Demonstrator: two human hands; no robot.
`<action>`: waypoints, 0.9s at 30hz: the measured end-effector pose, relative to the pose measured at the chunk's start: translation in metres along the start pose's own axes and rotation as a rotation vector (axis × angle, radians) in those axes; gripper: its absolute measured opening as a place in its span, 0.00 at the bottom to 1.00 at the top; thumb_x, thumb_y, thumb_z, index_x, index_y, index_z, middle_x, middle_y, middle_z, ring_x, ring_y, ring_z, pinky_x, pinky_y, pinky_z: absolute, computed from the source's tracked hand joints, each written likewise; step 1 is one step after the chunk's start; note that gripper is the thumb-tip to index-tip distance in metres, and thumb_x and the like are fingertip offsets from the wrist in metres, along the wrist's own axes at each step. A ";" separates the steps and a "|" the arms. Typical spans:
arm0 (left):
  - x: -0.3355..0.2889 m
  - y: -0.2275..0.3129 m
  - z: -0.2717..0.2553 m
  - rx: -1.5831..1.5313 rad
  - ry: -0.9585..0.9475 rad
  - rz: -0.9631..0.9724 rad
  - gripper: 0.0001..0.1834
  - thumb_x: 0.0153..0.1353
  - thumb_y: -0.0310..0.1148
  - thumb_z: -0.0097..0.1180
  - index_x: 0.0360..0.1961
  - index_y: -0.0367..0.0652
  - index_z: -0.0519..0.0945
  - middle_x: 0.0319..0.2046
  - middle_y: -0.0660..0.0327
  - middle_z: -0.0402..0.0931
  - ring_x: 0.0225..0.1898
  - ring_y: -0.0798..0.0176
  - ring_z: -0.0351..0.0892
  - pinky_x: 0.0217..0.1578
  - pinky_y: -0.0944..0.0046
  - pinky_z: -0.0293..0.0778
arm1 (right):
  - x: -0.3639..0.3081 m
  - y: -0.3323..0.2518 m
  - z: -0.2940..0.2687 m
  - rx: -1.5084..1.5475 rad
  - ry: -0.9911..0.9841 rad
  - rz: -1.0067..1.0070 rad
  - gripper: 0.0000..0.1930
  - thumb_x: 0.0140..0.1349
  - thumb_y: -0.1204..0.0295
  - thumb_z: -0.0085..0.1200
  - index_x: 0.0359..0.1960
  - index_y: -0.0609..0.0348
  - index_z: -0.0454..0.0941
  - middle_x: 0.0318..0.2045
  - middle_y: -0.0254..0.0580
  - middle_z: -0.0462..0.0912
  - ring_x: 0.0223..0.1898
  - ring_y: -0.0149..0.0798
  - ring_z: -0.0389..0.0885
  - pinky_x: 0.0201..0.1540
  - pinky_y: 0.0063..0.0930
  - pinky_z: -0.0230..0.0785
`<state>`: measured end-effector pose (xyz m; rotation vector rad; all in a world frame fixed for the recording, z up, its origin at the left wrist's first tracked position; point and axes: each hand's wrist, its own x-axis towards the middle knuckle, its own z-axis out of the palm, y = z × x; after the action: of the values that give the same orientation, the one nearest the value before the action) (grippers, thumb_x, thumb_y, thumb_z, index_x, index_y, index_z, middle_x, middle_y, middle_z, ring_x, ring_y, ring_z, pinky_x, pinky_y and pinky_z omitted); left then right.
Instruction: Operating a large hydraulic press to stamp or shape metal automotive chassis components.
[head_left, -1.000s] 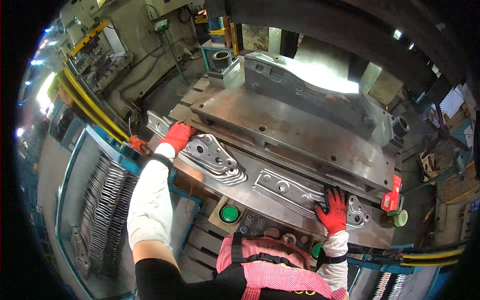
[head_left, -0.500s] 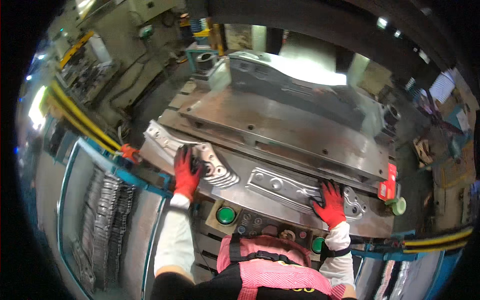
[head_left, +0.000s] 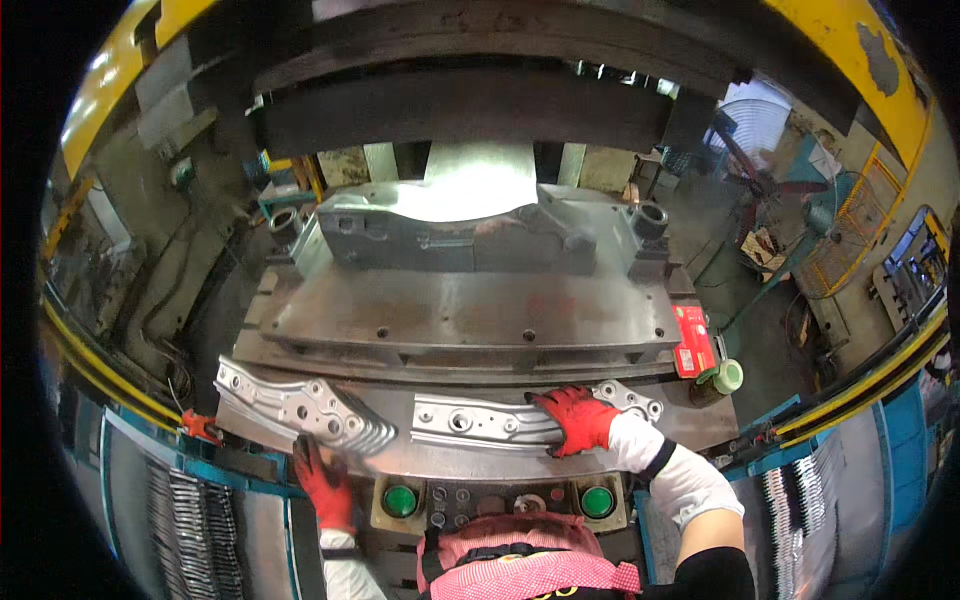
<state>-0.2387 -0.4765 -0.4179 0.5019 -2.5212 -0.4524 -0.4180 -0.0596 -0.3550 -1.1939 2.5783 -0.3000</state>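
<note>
My right hand, in a red glove with dark fingertips, lies across a long silver stamped metal bracket, its fingers at the far edge and its thumb at the near one. The glove covers part of the bracket; its holed end shows to the right of the hand. At the left lies a fanned stack of similar metal brackets, overlapping at the right end. My left hand, gloved alike, is just in front of that stack with its fingers apart and nothing in them.
Behind the brackets stands a large steel press die. Green push buttons are on the panel before me. A red box and a pale green-lidded container stand at the right. Racks of metal parts flank me.
My left hand has come off the left stack toward me. My right hand has shifted along its bracket, away from the right end. The view has turned and levelled.
</note>
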 end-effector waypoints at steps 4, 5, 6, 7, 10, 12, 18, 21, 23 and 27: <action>-0.016 -0.004 -0.024 0.006 -0.038 -0.073 0.36 0.53 0.39 0.51 0.63 0.47 0.56 0.63 0.48 0.49 0.64 0.44 0.47 0.62 0.49 0.43 | -0.002 -0.018 -0.033 -0.126 0.228 -0.036 0.49 0.30 0.54 0.64 0.59 0.56 0.57 0.52 0.52 0.64 0.55 0.53 0.61 0.59 0.50 0.45; -0.019 -0.007 -0.022 0.012 -0.035 -0.116 0.36 0.53 0.38 0.51 0.64 0.48 0.56 0.64 0.48 0.49 0.64 0.44 0.47 0.63 0.49 0.42 | 0.005 -0.022 -0.051 -0.126 0.287 -0.047 0.49 0.29 0.55 0.64 0.59 0.56 0.58 0.52 0.52 0.64 0.55 0.52 0.60 0.61 0.49 0.44; -0.023 -0.012 -0.020 0.012 -0.036 -0.152 0.36 0.52 0.38 0.51 0.64 0.49 0.55 0.64 0.49 0.48 0.64 0.44 0.46 0.63 0.49 0.42 | 0.014 -0.020 -0.064 -0.178 0.393 -0.071 0.49 0.29 0.56 0.64 0.59 0.56 0.58 0.51 0.52 0.64 0.55 0.52 0.60 0.61 0.49 0.43; -0.027 -0.018 -0.018 0.015 -0.036 -0.190 0.37 0.52 0.38 0.51 0.64 0.49 0.55 0.64 0.49 0.48 0.64 0.44 0.46 0.63 0.49 0.41 | 0.026 -0.017 -0.076 -0.229 0.498 -0.096 0.49 0.28 0.56 0.65 0.58 0.56 0.58 0.51 0.52 0.63 0.55 0.52 0.60 0.61 0.49 0.43; -0.025 -0.019 -0.013 0.038 -0.047 -0.160 0.37 0.52 0.38 0.51 0.64 0.49 0.55 0.64 0.47 0.47 0.64 0.42 0.46 0.63 0.48 0.42 | 0.077 -0.006 -0.124 -0.301 0.636 -0.084 0.50 0.28 0.56 0.65 0.59 0.57 0.57 0.51 0.52 0.63 0.56 0.52 0.60 0.62 0.49 0.42; -0.025 -0.027 -0.009 0.051 -0.037 -0.188 0.37 0.51 0.37 0.52 0.64 0.49 0.55 0.64 0.45 0.46 0.64 0.42 0.45 0.63 0.48 0.43 | 0.117 0.003 -0.145 -0.358 0.699 -0.070 0.50 0.28 0.56 0.65 0.59 0.57 0.57 0.51 0.51 0.63 0.56 0.51 0.59 0.62 0.49 0.42; -0.075 -0.092 -0.002 0.150 -0.050 -0.251 0.41 0.47 0.38 0.61 0.62 0.44 0.57 0.60 0.41 0.51 0.61 0.42 0.51 0.60 0.49 0.52 | 0.207 0.008 -0.167 -0.501 0.598 0.022 0.53 0.32 0.54 0.66 0.63 0.53 0.51 0.55 0.47 0.61 0.59 0.46 0.56 0.64 0.48 0.36; -0.093 -0.094 -0.005 0.335 -0.142 -0.174 0.33 0.58 0.50 0.44 0.62 0.46 0.58 0.59 0.45 0.57 0.58 0.34 0.56 0.57 0.45 0.55 | 0.236 0.027 -0.143 -0.548 0.717 -0.086 0.57 0.27 0.54 0.68 0.63 0.54 0.50 0.56 0.46 0.60 0.59 0.47 0.55 0.65 0.52 0.33; -0.090 -0.067 -0.006 0.358 -0.243 -0.243 0.34 0.59 0.50 0.43 0.63 0.46 0.56 0.60 0.44 0.56 0.58 0.34 0.56 0.58 0.45 0.54 | 0.242 0.039 -0.136 -0.609 0.714 -0.057 0.57 0.27 0.54 0.68 0.63 0.54 0.49 0.58 0.46 0.58 0.60 0.47 0.54 0.65 0.53 0.32; -0.120 -0.107 0.037 0.248 -0.378 -0.347 0.34 0.60 0.51 0.41 0.64 0.45 0.54 0.60 0.44 0.55 0.58 0.35 0.57 0.59 0.45 0.53 | 0.239 0.020 -0.144 -0.587 0.621 -0.022 0.56 0.30 0.54 0.68 0.63 0.54 0.48 0.60 0.47 0.55 0.62 0.49 0.51 0.66 0.53 0.31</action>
<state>-0.1360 -0.5102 -0.5429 1.0455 -2.8791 -0.3894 -0.6292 -0.2207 -0.2660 -1.4996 3.3418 0.1278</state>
